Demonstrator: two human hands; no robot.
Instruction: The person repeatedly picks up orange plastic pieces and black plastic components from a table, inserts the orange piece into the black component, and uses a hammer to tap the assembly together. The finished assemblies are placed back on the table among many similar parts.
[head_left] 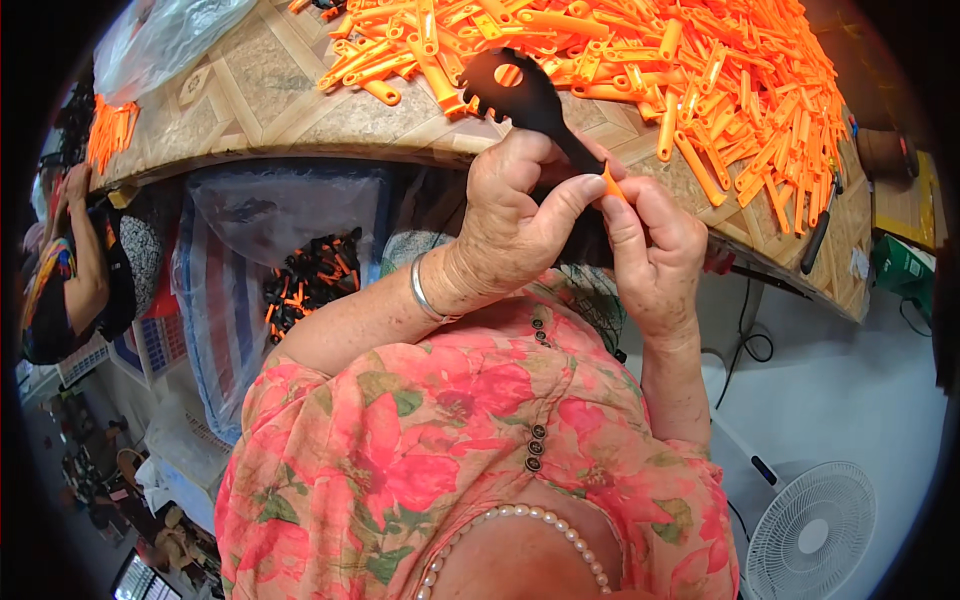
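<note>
A black pasta server (535, 100) with a toothed rim and a hole in its head is held up in front of my chest, its head toward the table. My left hand (510, 215) is closed around its neck, thumb pressed near the lower end. Fingers and thumb of my right hand (655, 245) pinch an orange handle (613, 184) at that same end, where black meets orange. Most of the handle is hidden by my fingers, so how far the two parts are joined cannot be seen.
A big heap of orange handles (690, 75) covers the table (250, 90). A screwdriver-like tool (818, 240) lies at its right edge. Below left, a lined bin (205, 300) holds black-and-orange utensils (315, 280). A white fan (812, 535) stands lower right; another person's arm (85, 250) shows left.
</note>
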